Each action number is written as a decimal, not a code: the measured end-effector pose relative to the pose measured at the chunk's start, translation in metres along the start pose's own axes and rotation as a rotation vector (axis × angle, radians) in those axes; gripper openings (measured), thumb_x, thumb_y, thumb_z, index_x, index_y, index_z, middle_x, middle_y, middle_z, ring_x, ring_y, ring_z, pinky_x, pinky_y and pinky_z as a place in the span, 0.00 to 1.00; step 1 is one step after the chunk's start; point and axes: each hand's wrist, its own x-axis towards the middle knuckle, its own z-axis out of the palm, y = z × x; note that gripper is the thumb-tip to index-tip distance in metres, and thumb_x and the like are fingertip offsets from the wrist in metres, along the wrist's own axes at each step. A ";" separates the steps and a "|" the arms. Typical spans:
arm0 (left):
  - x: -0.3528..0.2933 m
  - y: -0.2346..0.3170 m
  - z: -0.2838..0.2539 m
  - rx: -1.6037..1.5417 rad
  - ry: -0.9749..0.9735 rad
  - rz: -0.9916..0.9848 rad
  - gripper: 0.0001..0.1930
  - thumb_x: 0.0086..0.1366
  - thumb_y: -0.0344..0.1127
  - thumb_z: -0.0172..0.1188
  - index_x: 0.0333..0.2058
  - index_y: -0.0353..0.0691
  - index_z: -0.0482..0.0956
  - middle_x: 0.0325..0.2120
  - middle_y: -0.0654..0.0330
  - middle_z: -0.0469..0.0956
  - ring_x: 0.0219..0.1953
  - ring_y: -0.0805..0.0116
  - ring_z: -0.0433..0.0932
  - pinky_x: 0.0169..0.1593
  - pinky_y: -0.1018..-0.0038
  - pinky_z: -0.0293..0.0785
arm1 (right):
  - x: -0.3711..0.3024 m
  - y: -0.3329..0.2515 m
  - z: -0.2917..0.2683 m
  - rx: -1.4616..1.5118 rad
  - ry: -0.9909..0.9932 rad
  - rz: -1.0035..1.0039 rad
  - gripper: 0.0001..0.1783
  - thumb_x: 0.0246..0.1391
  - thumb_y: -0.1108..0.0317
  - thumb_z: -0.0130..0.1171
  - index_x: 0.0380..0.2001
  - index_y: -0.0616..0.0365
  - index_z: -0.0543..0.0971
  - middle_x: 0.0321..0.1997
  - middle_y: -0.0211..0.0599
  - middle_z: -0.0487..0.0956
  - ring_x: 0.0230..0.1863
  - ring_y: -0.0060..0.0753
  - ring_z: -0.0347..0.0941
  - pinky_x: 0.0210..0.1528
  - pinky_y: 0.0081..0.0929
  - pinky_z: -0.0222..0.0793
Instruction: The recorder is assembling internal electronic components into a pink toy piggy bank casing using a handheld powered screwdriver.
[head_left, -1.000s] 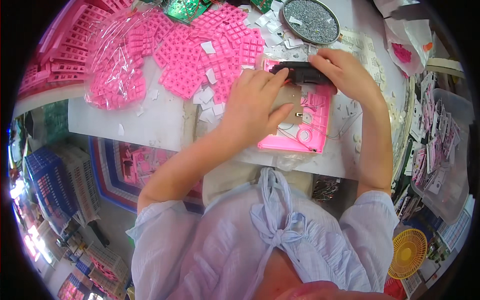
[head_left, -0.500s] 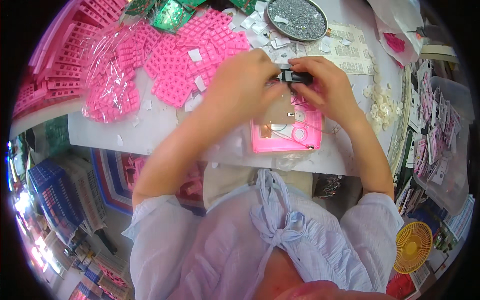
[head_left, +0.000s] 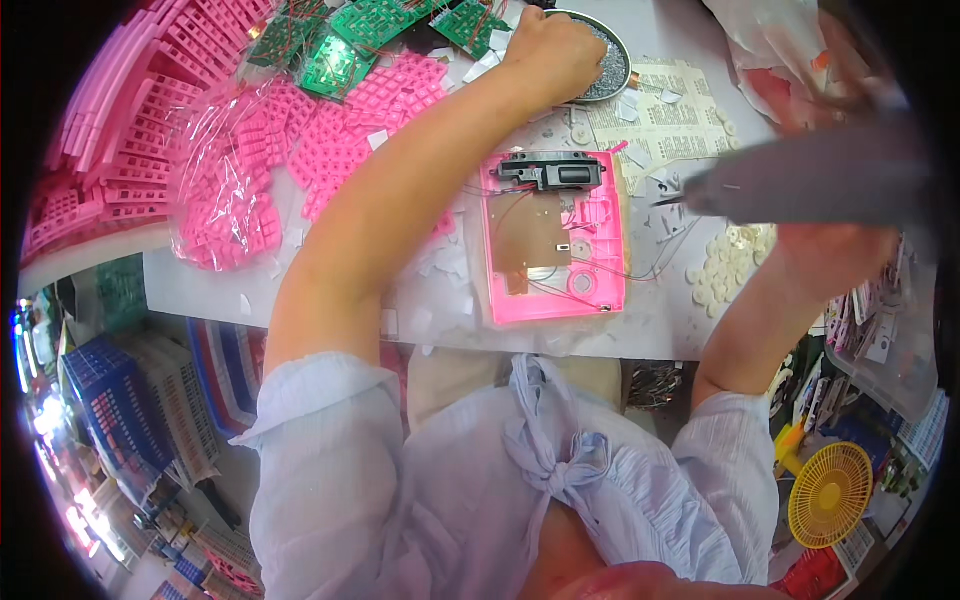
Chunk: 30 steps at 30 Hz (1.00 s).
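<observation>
My left hand point(head_left: 560, 58) reaches over the far round dish point(head_left: 626, 80) of small silvery screws point(head_left: 603, 84). Its fingers curl down into them, closed, with the tips hidden. At the right, my right hand point(head_left: 840, 255) is wrapped round a grey electric screwdriver point(head_left: 800, 180), blurred, its thin bit pointing left. Between my arms lies an open pink plastic case point(head_left: 612, 245) with thin wires and a brown board point(head_left: 530, 235) inside. A black plastic part point(head_left: 560, 174) sits across its far end; neither hand touches it.
Pink keypad pieces point(head_left: 330, 150) and a clear bag of them point(head_left: 220, 190) cover the left. Green circuit boards point(head_left: 370, 25) lie at the back. White round pieces point(head_left: 715, 270) are heaped at right, near a printed paper sheet point(head_left: 660, 100). A yellow basket point(head_left: 830, 495) stands lower right.
Both hands have left the black part, which now rests in the pink case. My left hand moved up to the screw dish; my right moved right and now holds the electric screwdriver.
</observation>
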 end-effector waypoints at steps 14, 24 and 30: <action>-0.050 -0.001 -0.044 -0.068 0.247 -0.045 0.11 0.63 0.45 0.57 0.35 0.51 0.87 0.31 0.61 0.85 0.39 0.60 0.83 0.51 0.52 0.61 | -0.009 0.029 0.128 0.158 -0.537 0.295 0.22 0.66 0.62 0.51 0.56 0.68 0.69 0.51 0.46 0.76 0.48 0.41 0.76 0.54 0.40 0.71; -0.161 0.067 -0.083 -0.696 0.246 -0.090 0.04 0.58 0.31 0.67 0.34 0.44 0.86 0.24 0.68 0.79 0.26 0.74 0.73 0.44 0.69 0.59 | -0.035 0.053 0.095 0.271 -0.579 0.136 0.18 0.68 0.63 0.46 0.58 0.54 0.68 0.22 0.24 0.62 0.19 0.20 0.57 0.23 0.25 0.59; -0.158 0.073 -0.076 -0.676 0.283 -0.108 0.04 0.55 0.32 0.70 0.30 0.44 0.84 0.23 0.68 0.79 0.26 0.73 0.73 0.43 0.69 0.58 | -0.039 0.052 0.092 0.261 -0.603 0.145 0.18 0.67 0.64 0.48 0.58 0.52 0.68 0.21 0.25 0.62 0.18 0.20 0.57 0.22 0.25 0.59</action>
